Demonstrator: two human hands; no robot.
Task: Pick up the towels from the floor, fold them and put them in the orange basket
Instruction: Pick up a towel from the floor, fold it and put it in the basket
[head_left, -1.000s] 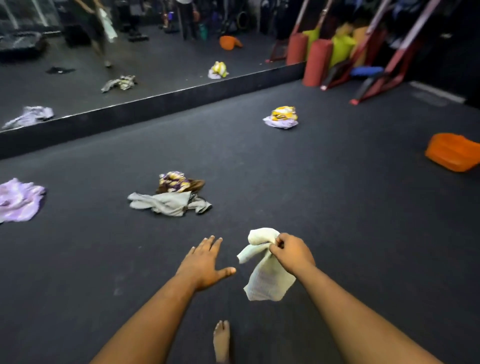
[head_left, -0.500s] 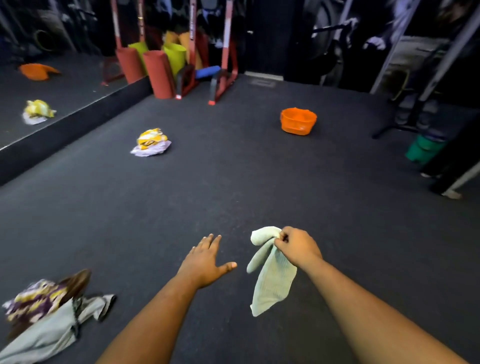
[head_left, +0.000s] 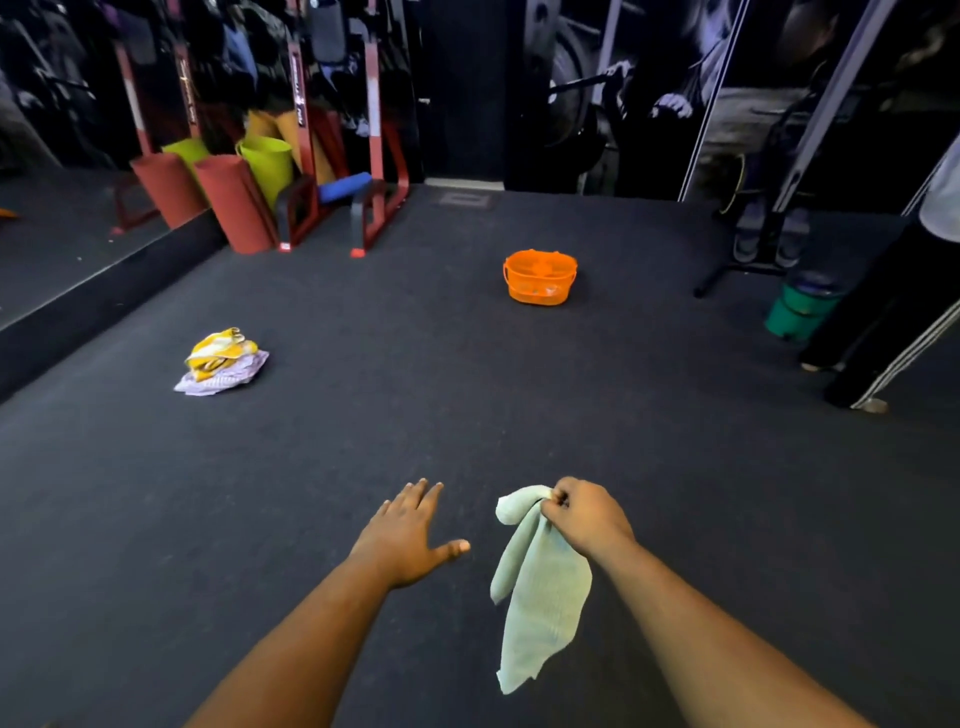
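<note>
A yellow and lilac towel heap (head_left: 221, 361) lies left. The left hand (head_left: 408, 535) is spread flat, holding nothing. The right hand (head_left: 584, 514) pinches a green towel (head_left: 540, 592), fingertips hidden. The basket (head_left: 540, 277) sits beyond. A person's legs (head_left: 883, 332) are cropped.

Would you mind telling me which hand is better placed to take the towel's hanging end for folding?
The left hand: it is open, empty and beside the pale green towel, while the right hand already grips its top.

right hand (head_left: 584, 522) fingers curl under, hidden; bystander's legs (head_left: 883, 332) cut off by right edge.
</note>
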